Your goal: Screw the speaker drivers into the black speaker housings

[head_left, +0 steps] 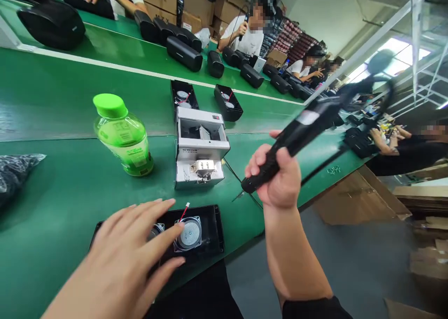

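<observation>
My right hand (280, 179) is wrapped round a black electric screwdriver (297, 135), raised over the front edge of the bench. Its thin bit points down to the left; whether a screw sits on the tip is too small to tell. My left hand (133, 253) has its fingers apart above a black speaker housing (213, 235), partly covering it. In the housing sit two round speaker drivers (191, 233), one mostly hidden by my fingers. A red wire with a white plug (184, 211) sticks up between them. Behind the housing stands a grey screw feeder (201, 149).
A green-capped bottle (124, 139) stands left of the feeder. Two more open housings (227, 102) lie behind it. A dark plastic bag (17, 174) rests at far left. Finished-looking black speakers (184, 53) line the back, with people across the bench. Cardboard (357, 195) is at right.
</observation>
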Tool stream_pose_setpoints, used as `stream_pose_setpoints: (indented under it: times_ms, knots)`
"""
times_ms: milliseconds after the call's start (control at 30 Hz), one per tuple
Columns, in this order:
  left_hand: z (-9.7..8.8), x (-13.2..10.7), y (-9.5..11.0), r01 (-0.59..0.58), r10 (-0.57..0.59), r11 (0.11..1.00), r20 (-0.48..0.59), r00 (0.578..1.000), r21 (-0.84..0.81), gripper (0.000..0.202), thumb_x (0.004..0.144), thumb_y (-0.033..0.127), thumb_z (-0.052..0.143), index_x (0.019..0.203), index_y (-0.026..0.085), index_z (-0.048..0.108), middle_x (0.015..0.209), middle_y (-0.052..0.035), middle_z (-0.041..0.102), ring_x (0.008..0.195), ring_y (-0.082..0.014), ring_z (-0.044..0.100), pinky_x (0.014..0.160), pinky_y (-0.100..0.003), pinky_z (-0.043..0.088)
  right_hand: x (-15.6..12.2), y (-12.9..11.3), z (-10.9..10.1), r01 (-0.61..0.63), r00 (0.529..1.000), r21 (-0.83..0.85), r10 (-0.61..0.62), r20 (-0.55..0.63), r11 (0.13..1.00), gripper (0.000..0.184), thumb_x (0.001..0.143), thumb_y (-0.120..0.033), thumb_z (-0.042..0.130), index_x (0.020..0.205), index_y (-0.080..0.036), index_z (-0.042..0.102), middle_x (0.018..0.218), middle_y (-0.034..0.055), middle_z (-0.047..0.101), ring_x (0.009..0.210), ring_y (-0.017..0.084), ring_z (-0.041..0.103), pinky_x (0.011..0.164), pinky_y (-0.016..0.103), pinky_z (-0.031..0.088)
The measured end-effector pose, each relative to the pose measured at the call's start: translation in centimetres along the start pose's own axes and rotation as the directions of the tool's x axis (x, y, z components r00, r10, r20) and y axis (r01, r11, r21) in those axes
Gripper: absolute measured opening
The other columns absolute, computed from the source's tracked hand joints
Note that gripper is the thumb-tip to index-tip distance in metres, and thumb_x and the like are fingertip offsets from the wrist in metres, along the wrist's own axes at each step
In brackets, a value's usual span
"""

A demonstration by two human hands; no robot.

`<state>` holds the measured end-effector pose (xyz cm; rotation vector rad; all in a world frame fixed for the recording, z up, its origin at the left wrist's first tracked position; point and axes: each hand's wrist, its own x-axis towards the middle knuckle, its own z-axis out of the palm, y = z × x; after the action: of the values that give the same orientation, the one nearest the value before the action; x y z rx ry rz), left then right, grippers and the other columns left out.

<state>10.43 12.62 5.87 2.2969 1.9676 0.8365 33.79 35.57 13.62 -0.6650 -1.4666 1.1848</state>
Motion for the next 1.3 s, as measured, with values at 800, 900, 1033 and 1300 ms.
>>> stream_pose_setpoints:
  times_ms: [800,900,1033,1300]
  knots:
    - [2.6,3.4,1.3,0.033,-0.040,0.999,0.203,0.978,0.037,0.045,0.075,0.026,0.094,0.119,0.030,0.085,0.135,-0.0101,0.081,0.114,-0.0391,0.076,0.094,-0.062,0.059,-3.1,-4.5,5.4,-0.002,0.994,0.306,-0.030,0.102,0.952,0.063,0.092,-0.092,0.063,0.119,-0.036,0.076,0.062,-0.0037,0.070,0.042,0.017,0.057,0.042,0.032,0.054]
    - [3.0,3.3,1.1,0.031,-0.039,0.999,0.204,0.978,0.045,0.040,0.078,0.024,0.086,0.117,0.033,0.083,0.131,-0.0087,0.080,0.112,-0.0384,0.075,0.094,-0.063,0.056,-4.9,-4.7,4.7,-0.019,0.989,0.314,-0.028,0.145,0.949,0.060,0.099,-0.087,0.058,0.127,-0.036,0.076,0.068,-0.0019,0.073,0.048,0.018,0.061,0.047,0.032,0.055]
    - [3.1,3.1,1.0,0.058,-0.063,0.998,0.216,0.974,0.032,0.030,0.089,0.026,0.070,0.116,0.036,0.080,0.131,-0.0073,0.078,0.117,-0.0376,0.073,0.100,-0.064,0.052,-5.9,-2.9,4.6,-0.050,0.984,0.317,-0.007,0.177,0.947,0.065,0.098,-0.089,0.055,0.128,-0.035,0.076,0.065,-0.0034,0.070,0.050,0.018,0.061,0.047,0.032,0.051]
    - [3.3,2.9,0.9,0.042,-0.053,0.997,0.199,0.979,0.059,0.032,0.087,0.025,0.063,0.114,0.035,0.078,0.130,-0.0088,0.077,0.116,-0.0399,0.074,0.097,-0.064,0.052,-5.1,-0.9,5.0,-0.184,0.955,0.280,0.105,0.277,0.942,0.069,0.088,-0.098,0.059,0.121,-0.038,0.068,0.059,-0.0066,0.067,0.045,0.020,0.059,0.047,0.034,0.051]
